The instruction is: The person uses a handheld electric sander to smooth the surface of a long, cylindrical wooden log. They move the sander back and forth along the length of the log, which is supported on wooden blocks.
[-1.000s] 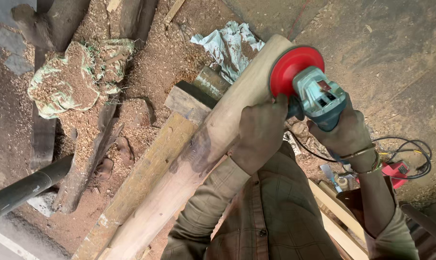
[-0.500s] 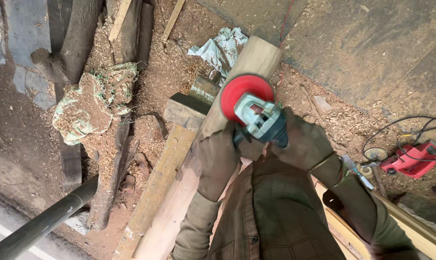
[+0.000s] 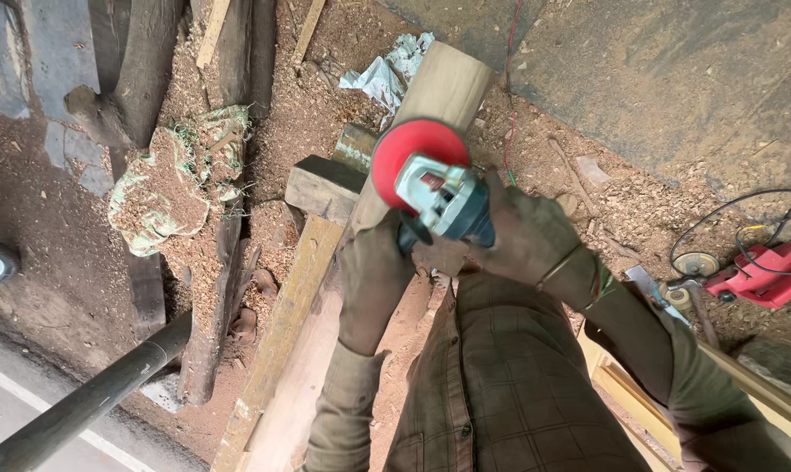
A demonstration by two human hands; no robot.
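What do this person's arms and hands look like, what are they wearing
Both arms are in long sleeves of a dusty olive-brown shirt with a faint check pattern, buttoned cuffs loose at the wrists. The left hand and right hand are coated in wood dust; whether they are gloved is unclear. The right wrist carries thin bangles, one metal-coloured, and a red and green band.

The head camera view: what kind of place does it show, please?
Most likely a rough, open-air woodworking yard. Wood shavings cover the dirt ground, a long pale log lies on timber blocks, and both hands, left hand and right hand, grip an angle grinder with a red disc.
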